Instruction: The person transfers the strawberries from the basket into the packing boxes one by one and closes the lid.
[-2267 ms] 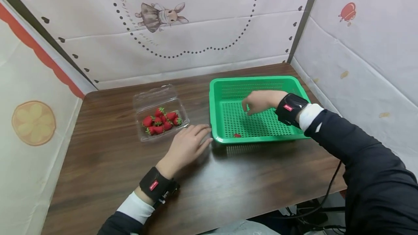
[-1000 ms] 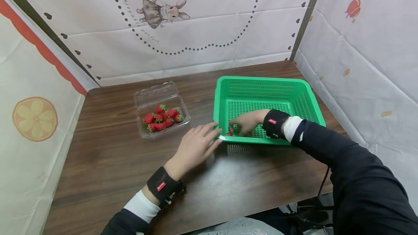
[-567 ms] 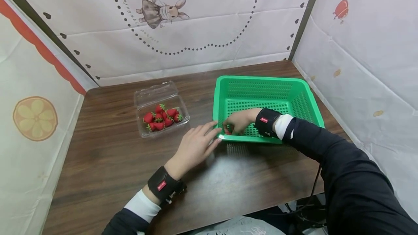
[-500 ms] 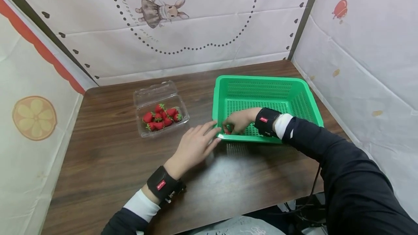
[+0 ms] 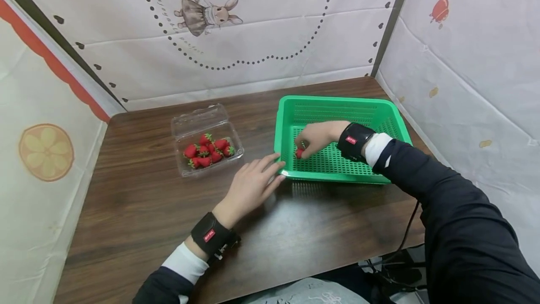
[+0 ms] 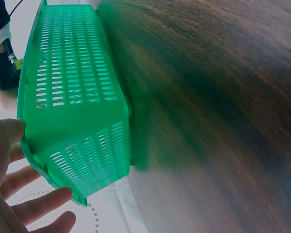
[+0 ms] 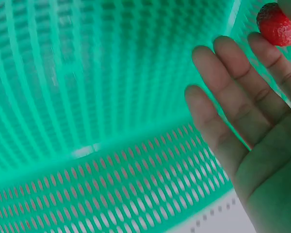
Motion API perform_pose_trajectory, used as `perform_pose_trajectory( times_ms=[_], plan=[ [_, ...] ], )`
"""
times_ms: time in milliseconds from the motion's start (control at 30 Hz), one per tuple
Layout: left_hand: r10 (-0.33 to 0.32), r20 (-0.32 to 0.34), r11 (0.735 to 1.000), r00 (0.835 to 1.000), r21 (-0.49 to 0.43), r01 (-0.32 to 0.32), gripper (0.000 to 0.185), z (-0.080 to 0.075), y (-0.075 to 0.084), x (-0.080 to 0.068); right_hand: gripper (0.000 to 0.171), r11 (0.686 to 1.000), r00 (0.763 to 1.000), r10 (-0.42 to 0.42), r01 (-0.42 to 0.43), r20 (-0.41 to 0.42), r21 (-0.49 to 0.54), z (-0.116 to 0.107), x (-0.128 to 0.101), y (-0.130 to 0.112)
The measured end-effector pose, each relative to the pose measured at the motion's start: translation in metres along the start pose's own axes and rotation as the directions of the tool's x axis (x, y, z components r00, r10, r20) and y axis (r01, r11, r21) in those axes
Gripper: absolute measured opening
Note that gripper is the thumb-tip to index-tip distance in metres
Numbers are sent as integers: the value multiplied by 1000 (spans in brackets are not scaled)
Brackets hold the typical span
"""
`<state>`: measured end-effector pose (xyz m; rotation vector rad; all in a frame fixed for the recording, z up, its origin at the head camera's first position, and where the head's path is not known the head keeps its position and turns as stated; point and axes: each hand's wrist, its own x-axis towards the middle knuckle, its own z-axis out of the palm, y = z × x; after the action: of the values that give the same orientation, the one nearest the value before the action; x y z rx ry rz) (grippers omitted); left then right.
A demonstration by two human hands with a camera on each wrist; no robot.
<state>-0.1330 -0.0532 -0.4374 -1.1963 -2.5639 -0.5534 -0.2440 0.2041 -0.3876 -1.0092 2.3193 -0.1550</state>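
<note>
Inside the green plastic basket (image 5: 343, 176), my right hand (image 5: 317, 138) pinches one red strawberry (image 5: 299, 153) between thumb and index finger. In the right wrist view the strawberry (image 7: 277, 24) shows at the upper right, and the other fingers (image 7: 218, 73) are spread straight above the slotted floor. My left hand (image 5: 252, 182) rests at the basket's near left corner with extended fingers touching the rim. The left wrist view shows its thumb and fingers (image 6: 41, 206) around that corner of the basket (image 6: 77, 102).
Left of the basket lies an open clear plastic punnet (image 5: 198, 128) holding several strawberries (image 5: 204, 162) with green leaves. Brown wooden table (image 5: 139, 229) beneath. White printed fabric walls (image 5: 261, 36) stand at the back and sides. A black cable (image 5: 408, 229) hangs below the right arm.
My right hand reached down to the basket's near left corner, took hold of the strawberry there and has lifted it up and slightly away. The left hand stays at the rim.
</note>
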Motion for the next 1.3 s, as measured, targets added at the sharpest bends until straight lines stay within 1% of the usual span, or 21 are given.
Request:
perform_pose_trajectory(
  times_ms=[133, 233, 333, 467, 633, 733, 800, 900, 967, 1033, 1100, 1167, 1233, 1300],
  plan=[
    [-5, -14, 1000, 1000, -6, 5, 39, 3, -2, 1, 18, 1000, 994, 22, -21, -103, 10, -20, -8, -1],
    [-6, -22, 1000, 1000, -8, 6, 39, 4, -3, 4, 19, 1000, 982, 14, -12, -187, 14, -31, -12, -3],
    [-13, -20, 1000, 1000, -5, 13, 39, 4, -5, 8, 18, 1000, 968, 9, -6, -249, 13, -40, -12, -6],
    [-19, -19, 1000, 1000, 11, 19, 38, 3, -8, 11, 17, 1000, 962, 1, 4, -275, 21, -48, -6, -11],
    [-10, -13, 999, 1000, 40, 11, 38, -1, -12, 10, 18, 999, 961, -13, 21, -277, 26, -53, 4, -18],
    [-36, -28, 998, 999, 56, 38, 37, -12, -21, 7, 17, 999, 954, -35, 43, -299, 22, -59, 10, -25],
    [-71, -64, 994, 995, 76, 76, 35, -24, -30, 4, 17, 998, 946, -47, 55, -321, 16, -65, 14, -31],
    [-149, -142, 979, 979, 119, 166, 32, -48, -52, -16, 18, 997, 936, -76, 78, -344, -6, -75, 28, -47],
    [-202, -185, 963, 962, 143, 230, 30, -64, -66, -32, 19, 995, 935, -95, 92, -342, -23, -81, 39, -57],
    [-259, -215, 942, 942, 159, 295, 29, -76, -77, -52, 21, 993, 935, -121, 113, -334, -44, -85, 51, -67],
    [-324, -221, 915, 920, 173, 364, 29, -85, -86, -73, 21, 989, 934, -148, 135, -325, -63, -87, 65, -77],
    [-384, -219, 886, 897, 187, 425, 29, -91, -91, -93, 22, 985, 935, -169, 152, -313, -78, -88, 81, -86],
    [-435, -209, 858, 876, 197, 474, 29, -93, -94, -111, 24, 984, 937, -176, 156, -301, -90, -89, 97, -94],
    [-472, -203, 836, 858, 204, 509, 29, -94, -96, -126, 25, 983, 941, -174, 149, -291, -107, -88, 113, -102]
  ],
)
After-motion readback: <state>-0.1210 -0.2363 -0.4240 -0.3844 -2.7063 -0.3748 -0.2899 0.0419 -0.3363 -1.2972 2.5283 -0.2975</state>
